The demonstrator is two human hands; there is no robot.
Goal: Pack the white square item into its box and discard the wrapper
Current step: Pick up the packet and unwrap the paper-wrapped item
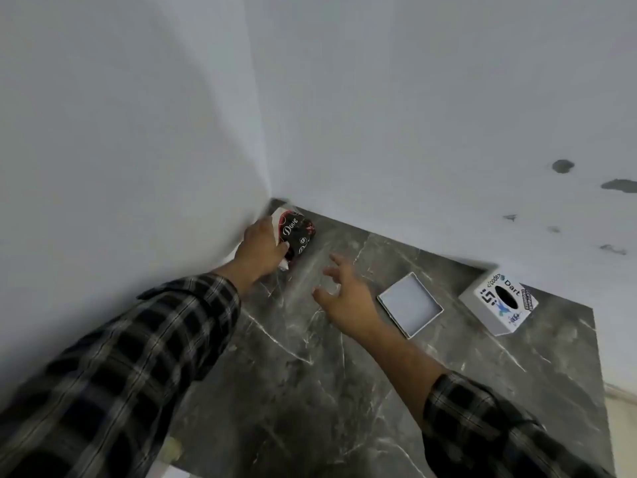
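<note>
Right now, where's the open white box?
In the head view, the open white box lies on the dark marble counter, right of centre, between the empty right hand and the stickered white box.

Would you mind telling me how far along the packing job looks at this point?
Early stage. Done: the shallow white box lies open and empty on the dark marble counter. In hand: the left hand grips the dark Dove wrapper in the corner by the wall; the right hand hovers open, holding nothing. Left: no white square item is visible yet, so boxing it and discarding the wrapper remain.
</note>
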